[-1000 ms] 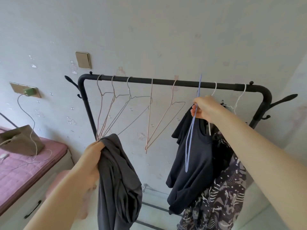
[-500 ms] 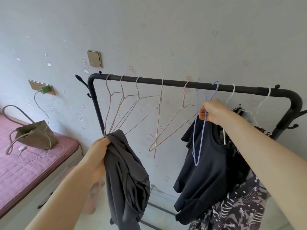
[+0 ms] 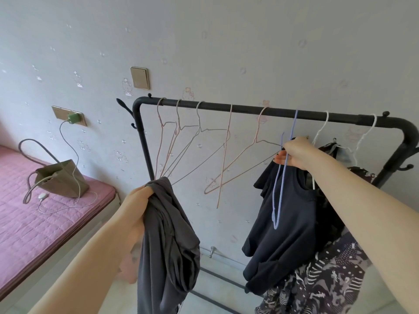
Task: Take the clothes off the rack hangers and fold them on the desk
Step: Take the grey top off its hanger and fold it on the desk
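Observation:
A black clothes rack (image 3: 249, 109) stands against the wall. My left hand (image 3: 136, 205) grips a bunched dark grey garment (image 3: 167, 245) that hangs down below the rail. My right hand (image 3: 294, 152) holds a thin blue hanger (image 3: 280, 189) whose hook sits over the rail. Behind it a dark navy top (image 3: 290, 223) hangs from a white hanger (image 3: 319, 130). A black-and-white patterned garment (image 3: 317, 286) hangs at the far right under another white hanger (image 3: 365, 137). Several bare pink hangers (image 3: 195, 143) hang on the left part of the rail.
A bed with a pink quilted cover (image 3: 34, 218) lies at the left, with an olive bag (image 3: 61, 177) and a white charging cable (image 3: 68, 143) on it. A wall switch (image 3: 140, 77) is above the rack. The rack's lower bar (image 3: 217, 277) crosses near the floor.
My right hand brought the blue hanger up and set its hook over the rail. The view shifted left and closer. My left hand kept hold of the grey garment.

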### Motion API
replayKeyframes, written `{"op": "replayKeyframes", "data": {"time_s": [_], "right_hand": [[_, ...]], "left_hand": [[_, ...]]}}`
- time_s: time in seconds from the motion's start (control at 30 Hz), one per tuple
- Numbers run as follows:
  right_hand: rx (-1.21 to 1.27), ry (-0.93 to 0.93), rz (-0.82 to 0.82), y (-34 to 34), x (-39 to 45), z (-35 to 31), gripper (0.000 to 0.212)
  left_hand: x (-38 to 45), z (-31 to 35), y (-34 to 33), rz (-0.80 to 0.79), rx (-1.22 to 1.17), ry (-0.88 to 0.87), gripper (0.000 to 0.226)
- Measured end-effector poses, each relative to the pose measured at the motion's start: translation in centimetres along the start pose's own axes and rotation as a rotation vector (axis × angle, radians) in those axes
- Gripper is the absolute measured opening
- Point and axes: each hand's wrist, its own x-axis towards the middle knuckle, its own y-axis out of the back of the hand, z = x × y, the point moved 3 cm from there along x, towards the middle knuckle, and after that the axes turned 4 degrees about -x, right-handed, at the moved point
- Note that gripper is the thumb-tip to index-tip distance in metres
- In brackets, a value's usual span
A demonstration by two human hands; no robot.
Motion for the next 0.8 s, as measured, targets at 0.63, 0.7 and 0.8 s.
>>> {"op": "replayKeyframes", "data": {"time_s": [0.63, 0.7, 0.8], "right_hand": [[-0.594, 0.467, 0.030, -2.5, -14.0, 2.3, 0.042], [-0.575, 0.419, -0.083, -4.3, -16.1, 4.1, 0.053], [-0.679, 0.358, -0.267, -7.6, -19.2, 7.3, 0.053]], "left_hand": [[-4.1, 1.9, 3.2, -0.102, -0.057, -0.032, 0.024], [-4.8, 2.4, 3.0, -0.146, -0.110, -0.052, 0.026], [-6.1, 3.5, 3.3, -0.184, -0.185, -0.093, 0.032]]}}
